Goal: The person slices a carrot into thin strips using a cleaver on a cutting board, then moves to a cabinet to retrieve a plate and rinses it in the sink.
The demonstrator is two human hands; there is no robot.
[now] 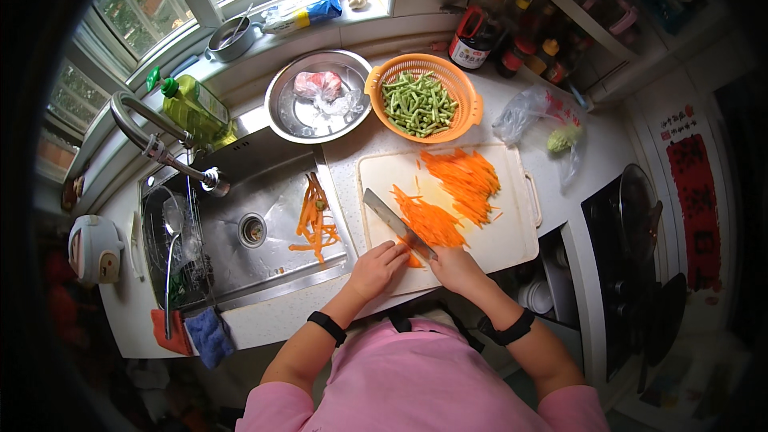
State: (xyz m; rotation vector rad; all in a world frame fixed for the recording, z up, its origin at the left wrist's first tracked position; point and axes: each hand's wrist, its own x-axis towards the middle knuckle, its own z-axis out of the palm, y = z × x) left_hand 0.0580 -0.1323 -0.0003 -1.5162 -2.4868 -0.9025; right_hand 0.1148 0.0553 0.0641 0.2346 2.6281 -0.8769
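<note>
My right hand (457,268) grips the handle of a kitchen knife (393,219), whose broad blade points up and left over a pale cutting board (501,249). My left hand (377,271) rests beside the blade near the board's front edge, its fingers pressed on a carrot piece (414,261) that is mostly hidden. Carrot shreds (432,222) lie in a heap just right of the blade. A second heap of carrot shreds (465,180) spreads across the board's upper right.
Left of the board is a steel sink (231,270) with carrot peelings (313,222) and a faucet (162,150). Behind stand a steel basin (273,114) holding bagged meat and an orange colander (474,109) of cut green beans (420,105). A plastic bag (522,114) lies right; a stove (618,270) is beyond.
</note>
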